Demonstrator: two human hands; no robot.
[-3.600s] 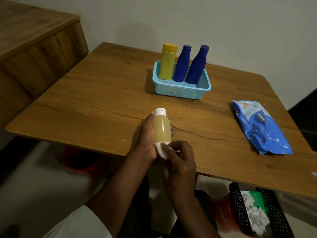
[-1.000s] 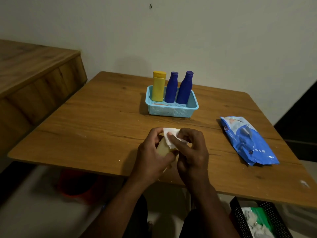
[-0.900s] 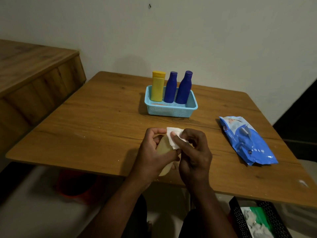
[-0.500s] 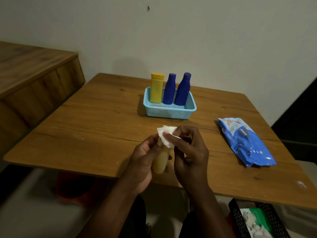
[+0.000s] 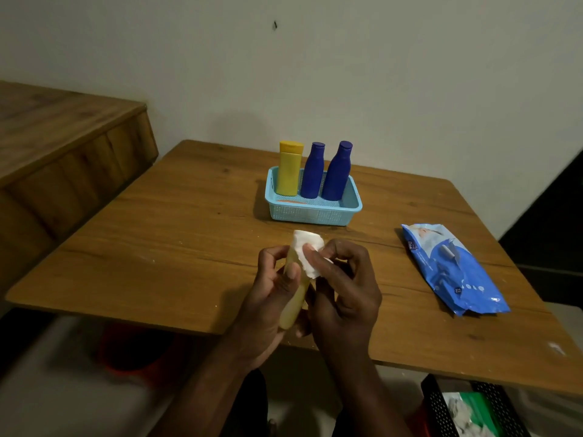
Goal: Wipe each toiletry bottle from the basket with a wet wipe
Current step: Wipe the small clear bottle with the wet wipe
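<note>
A wooden table (image 5: 157, 247) fills the middle of the view, with a plain wall (image 5: 378, 74) behind it and a wooden cabinet (image 5: 56, 146) to the left. Toward the far side of the table stands a light blue basket (image 5: 312, 212) holding three upright bottles in a row: a yellow bottle (image 5: 289, 168) on the left and two dark blue bottles (image 5: 312, 170) (image 5: 337, 171) to its right. A blue pack of wipes (image 5: 451, 269) lies flat on the right part of the table, well apart from the basket. On the floor at lower right sits a black bin (image 5: 441, 405). Over the near edge of the table both hands meet. The left hand (image 5: 268, 304) grips a small pale yellow bottle (image 5: 295, 298), fingers curled behind it and the thumb across its front, the bottle tilted with its top pointing away. The right hand (image 5: 344, 294) pinches a white wipe (image 5: 307, 253) between thumb and fingers, pressing it over the bottle's top end, the other fingers loosely curled
</note>
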